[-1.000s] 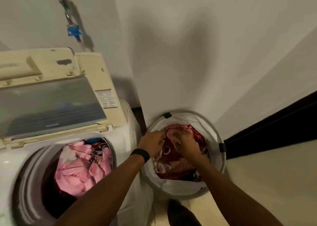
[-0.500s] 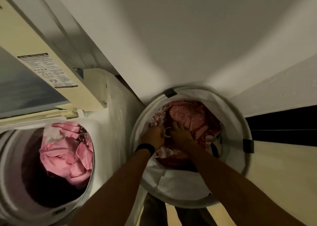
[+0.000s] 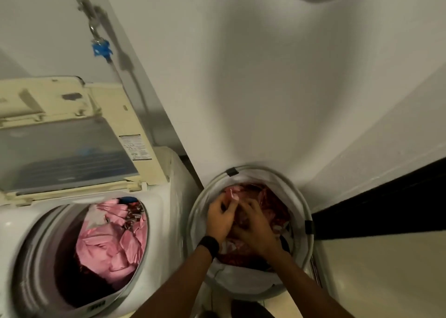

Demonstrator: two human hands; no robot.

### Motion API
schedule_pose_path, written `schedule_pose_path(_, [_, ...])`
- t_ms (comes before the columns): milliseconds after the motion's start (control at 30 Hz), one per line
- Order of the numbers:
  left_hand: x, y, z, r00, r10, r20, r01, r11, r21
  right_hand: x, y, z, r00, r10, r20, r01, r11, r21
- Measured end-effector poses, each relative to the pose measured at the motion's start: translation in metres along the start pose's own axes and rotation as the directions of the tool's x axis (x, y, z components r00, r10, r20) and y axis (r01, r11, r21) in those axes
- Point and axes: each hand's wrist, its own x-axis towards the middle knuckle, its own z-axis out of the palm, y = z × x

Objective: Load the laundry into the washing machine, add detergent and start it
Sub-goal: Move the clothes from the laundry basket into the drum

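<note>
Both hands reach into the hamper (image 3: 241, 279), which stands just right of the washer (image 3: 164, 202). The left hand (image 3: 220, 218), with a wristband (image 3: 208, 244), and the right hand (image 3: 255, 226) curl their fingers into the red cloth (image 3: 272, 197) at the hamper's middle. Pink laundry (image 3: 108, 240) fills the washer's drum below the raised lid (image 3: 60, 153).

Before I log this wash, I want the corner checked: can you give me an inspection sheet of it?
Surface: pale floor under the hamper.
Job's things: washing machine, lid raised, pink laundry in the drum; red laundry in the white hamper; detergent: nothing seen.
Clutter: nothing seen.
Hands: left hand, with dark wristband, grips the red laundry; right hand is dug into it, grip unclear.
Cables: blue hose fitting on the wall.
Surroundings: white walls, dark strip at right.
</note>
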Motion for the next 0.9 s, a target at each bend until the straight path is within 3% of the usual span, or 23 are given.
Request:
schedule_pose_path(67, [-0.011, 0.022, -0.006, 0.998, 0.01, -0.068, -0.012, 0.999, -0.041, -0.017, -0.017, -0.008, 0.996, -0.079, -0.039, 0.08, 0.996, 0.039])
schedule_pose_path(133, [-0.02, 0.039, -0.015, 0.996, 0.078, -0.046, -0.079, 0.997, -0.005, -0.028, -0.031, -0.017, 0.977, -0.133, -0.169, 0.147, 0.986, 0.078])
schedule_pose_path(367, [-0.041, 0.106, -0.037, 0.974, 0.2, 0.107, -0.195, 0.979, -0.052, -0.017, -0.098, -0.04, 0.854, -0.109, -0.509, 0.253, 0.941, 0.223])
schedule_pose_path(467, [-0.045, 0.135, -0.043, 0.96, 0.25, 0.129, -0.244, 0.968, -0.06, -0.017, -0.123, -0.052, 0.764, -0.127, -0.632, 0.349, 0.906, 0.239])
schedule_pose_path(600, [-0.047, 0.162, -0.059, 0.944, 0.281, 0.17, -0.267, 0.958, -0.1, -0.025, -0.139, -0.072, 0.711, -0.163, -0.684, 0.443, 0.859, 0.255])
schedule_pose_path(700, [-0.055, 0.175, -0.069, 0.905, 0.317, 0.285, -0.297, 0.948, -0.111, -0.024, -0.147, -0.089, 0.809, -0.186, -0.557, 0.416, 0.851, 0.321])
schedule_pose_path(800, [-0.063, 0.186, -0.078, 0.86, 0.33, 0.389, -0.313, 0.944, -0.108, -0.017, -0.154, -0.108, 0.948, -0.281, -0.151, 0.319, 0.856, 0.407])
schedule_pose_path(900, [-0.062, 0.189, -0.088, 0.811, 0.331, 0.483, -0.311, 0.942, -0.124, -0.014, -0.164, -0.118, 0.95, -0.272, 0.15, 0.19, 0.89, 0.414])
